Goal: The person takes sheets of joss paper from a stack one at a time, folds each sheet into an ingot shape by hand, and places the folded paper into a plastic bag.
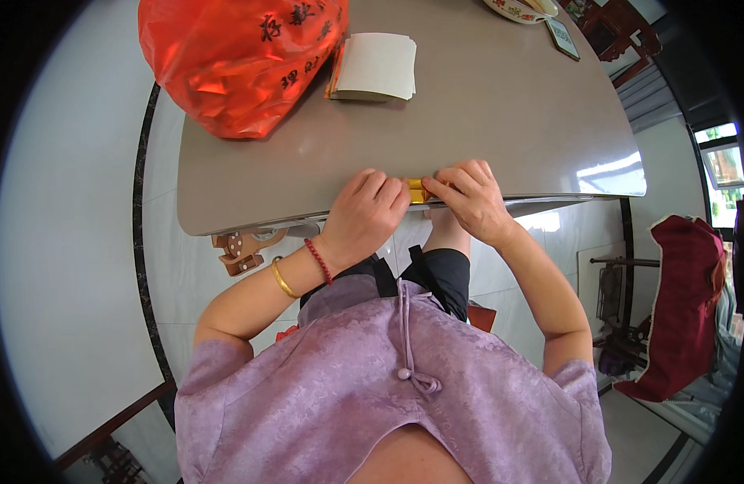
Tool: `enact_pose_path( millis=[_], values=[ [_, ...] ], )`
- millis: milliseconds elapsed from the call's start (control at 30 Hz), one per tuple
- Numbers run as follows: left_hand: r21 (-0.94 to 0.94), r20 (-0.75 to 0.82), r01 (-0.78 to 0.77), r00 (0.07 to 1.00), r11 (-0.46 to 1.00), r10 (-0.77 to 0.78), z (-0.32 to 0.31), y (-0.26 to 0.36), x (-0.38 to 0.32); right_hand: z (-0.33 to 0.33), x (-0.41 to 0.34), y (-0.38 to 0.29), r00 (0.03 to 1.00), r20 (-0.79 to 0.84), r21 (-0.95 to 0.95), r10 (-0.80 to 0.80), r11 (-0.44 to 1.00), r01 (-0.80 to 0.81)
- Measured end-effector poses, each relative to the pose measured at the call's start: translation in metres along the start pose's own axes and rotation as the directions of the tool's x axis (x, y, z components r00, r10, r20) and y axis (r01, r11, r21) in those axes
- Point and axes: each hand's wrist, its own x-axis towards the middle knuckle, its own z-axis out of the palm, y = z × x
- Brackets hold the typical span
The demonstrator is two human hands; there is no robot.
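Between my two hands, at the near edge of the grey-brown table, is a small piece of folded gold foil paper. My left hand pinches its left end, and the fingertips are partly hidden behind the knuckles. The right end is held between the thumb and fingers of my right hand. Beyond my hands lies a stack of paper sheets, pale side up, with orange and gold showing at its left edge. A full red plastic bag with black writing stands left of the stack and touches or nearly touches it.
At the table's far right are a bowl with a floral pattern and a phone or card bearing a printed code. A brown wooden object with white dots is below the table's left edge. Dark red cloth hangs at the right.
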Motion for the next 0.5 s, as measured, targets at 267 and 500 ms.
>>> enact_pose_path(
  millis=[267, 500],
  values=[
    [0.084, -0.021, 0.128, 0.992, 0.988, -0.127, 0.004, 0.024, -0.009, -0.002, -0.017, -0.014, 0.996, 0.052, -0.051, 0.065, 0.997, -0.063],
    [0.083, -0.016, 0.229, 0.973, 0.970, -0.229, 0.006, 0.019, -0.014, 0.003, -0.019, -0.025, 0.986, -0.029, -0.066, 0.166, 0.984, -0.168]
  ],
)
